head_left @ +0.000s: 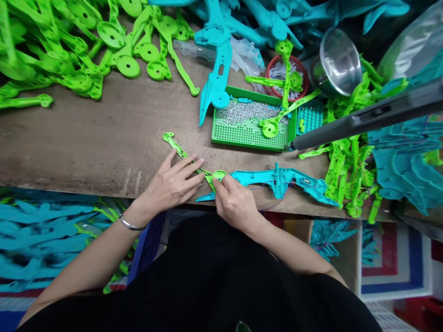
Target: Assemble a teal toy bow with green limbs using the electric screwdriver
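A light-green plastic limb piece (172,140) with a round disc lies slanted at the table's front edge. Over its long arm rests my left hand (175,182), fingers stretched out and touching it. My right hand (235,200) is closed beside the disc (219,175), thumb and fingers pinched at its edge; any small item between the fingertips is hidden. Under and beside the green piece lies a blue plastic bow-shaped shell half (256,177), hollow side up, with thin wires (282,200) trailing from it.
Behind my hands stands a green basket (249,145) of loose screws. A dark powered screwdriver (363,110) hangs in from the right. Green pieces (86,55) pile up at the left, blue shells (221,50) at the back. A metal bowl (341,62) and red basket (304,76) stand beyond.
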Motion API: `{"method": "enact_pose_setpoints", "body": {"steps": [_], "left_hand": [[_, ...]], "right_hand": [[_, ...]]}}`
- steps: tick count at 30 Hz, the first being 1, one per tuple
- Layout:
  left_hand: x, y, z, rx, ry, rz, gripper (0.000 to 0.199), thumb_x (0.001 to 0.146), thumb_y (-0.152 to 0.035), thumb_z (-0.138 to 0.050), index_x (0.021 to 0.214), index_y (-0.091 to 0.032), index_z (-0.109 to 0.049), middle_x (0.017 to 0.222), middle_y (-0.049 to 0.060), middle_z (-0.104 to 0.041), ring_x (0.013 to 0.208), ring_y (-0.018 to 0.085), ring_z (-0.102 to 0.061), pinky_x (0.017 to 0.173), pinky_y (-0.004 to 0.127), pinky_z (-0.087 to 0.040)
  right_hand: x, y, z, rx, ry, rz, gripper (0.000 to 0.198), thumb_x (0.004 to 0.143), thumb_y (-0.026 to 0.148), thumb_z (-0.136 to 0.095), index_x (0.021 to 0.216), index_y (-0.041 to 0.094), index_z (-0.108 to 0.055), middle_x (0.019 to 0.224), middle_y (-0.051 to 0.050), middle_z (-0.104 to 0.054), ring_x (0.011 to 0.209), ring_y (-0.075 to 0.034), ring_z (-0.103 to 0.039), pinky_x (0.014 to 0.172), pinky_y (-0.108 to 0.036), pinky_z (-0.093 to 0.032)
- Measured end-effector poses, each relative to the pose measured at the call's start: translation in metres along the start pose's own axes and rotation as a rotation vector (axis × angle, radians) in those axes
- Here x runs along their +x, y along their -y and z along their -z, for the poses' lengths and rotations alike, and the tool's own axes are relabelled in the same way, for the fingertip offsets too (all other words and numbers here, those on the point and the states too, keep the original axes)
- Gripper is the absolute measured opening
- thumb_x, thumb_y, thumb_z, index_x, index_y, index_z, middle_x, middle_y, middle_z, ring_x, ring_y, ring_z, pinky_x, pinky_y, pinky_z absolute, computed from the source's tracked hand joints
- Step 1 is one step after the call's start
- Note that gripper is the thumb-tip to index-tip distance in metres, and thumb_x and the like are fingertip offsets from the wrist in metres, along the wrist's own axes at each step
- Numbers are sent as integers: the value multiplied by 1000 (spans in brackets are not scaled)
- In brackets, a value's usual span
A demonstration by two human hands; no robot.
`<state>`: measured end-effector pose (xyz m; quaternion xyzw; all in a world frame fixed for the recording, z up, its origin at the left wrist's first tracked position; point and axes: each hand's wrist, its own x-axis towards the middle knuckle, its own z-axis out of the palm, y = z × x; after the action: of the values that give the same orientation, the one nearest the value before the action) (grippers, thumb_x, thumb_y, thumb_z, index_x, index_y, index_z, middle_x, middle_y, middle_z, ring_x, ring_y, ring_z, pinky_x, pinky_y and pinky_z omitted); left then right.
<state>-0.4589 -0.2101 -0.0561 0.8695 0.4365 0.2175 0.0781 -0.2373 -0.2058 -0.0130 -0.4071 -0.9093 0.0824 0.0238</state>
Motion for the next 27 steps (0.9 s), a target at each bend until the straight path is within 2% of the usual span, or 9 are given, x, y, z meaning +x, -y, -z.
{"method": "enact_pose_setpoints", "body": {"steps": [2, 5, 10, 15, 21, 27], "left_hand": [[1, -3, 2, 30, 16, -5, 23, 95, -24, -55, 114, -22, -68, 140, 11, -63, 135, 31, -54, 117, 65, -31], [2, -6, 4, 36, 23, -4, 26, 95, -22, -53, 118, -19, -66, 142, 13, -61, 138, 31, -51, 118, 64, -30], [0, -8, 4, 47, 50, 3, 32, 95, -20, -52, 126, -19, -61, 149, 15, -54, 144, 30, -43, 120, 64, -27], [-4, -6, 2, 47, 65, -20, 37, 96, -21, -53, 133, -18, -55, 152, 16, -49, 148, 31, -37, 121, 66, -22], [-3, -9, -2, 0, 33, 14, 48, 96, -26, -54, 143, -23, -46, 152, 12, -51, 149, 30, -35, 123, 64, -20], [4, -17, -4, -45, 82, -4, 47, 98, -27, -51, 145, -26, -49, 153, 10, -50, 152, 33, -26, 122, 66, -17]], "right_hand": [[-5, -7, -2, 92, -43, -5, 29, 96, 13, -44, 113, 12, -68, 87, -10, -62, 78, -20, -59, 68, -30, -50], [-6, -17, -2, 239, -76, -81, 27, 95, 14, -45, 101, 14, -71, 85, -9, -61, 78, -18, -59, 73, -29, -51], [3, -26, 1, 316, -69, -241, 25, 92, 17, -49, 95, 14, -73, 83, -9, -63, 74, -19, -60, 71, -31, -49], [16, -26, 9, 279, 83, -326, 19, 87, 15, -52, 86, 13, -71, 84, -10, -67, 75, -20, -62, 70, -31, -44], [25, -24, 28, 156, 292, -309, 24, 96, 18, -44, 99, 12, -67, 102, -13, -67, 84, -24, -65, 67, -33, -38], [29, -21, 31, 92, 357, -304, 25, 96, 18, -41, 105, 11, -63, 103, -15, -67, 84, -25, -66, 66, -34, -36]]}}
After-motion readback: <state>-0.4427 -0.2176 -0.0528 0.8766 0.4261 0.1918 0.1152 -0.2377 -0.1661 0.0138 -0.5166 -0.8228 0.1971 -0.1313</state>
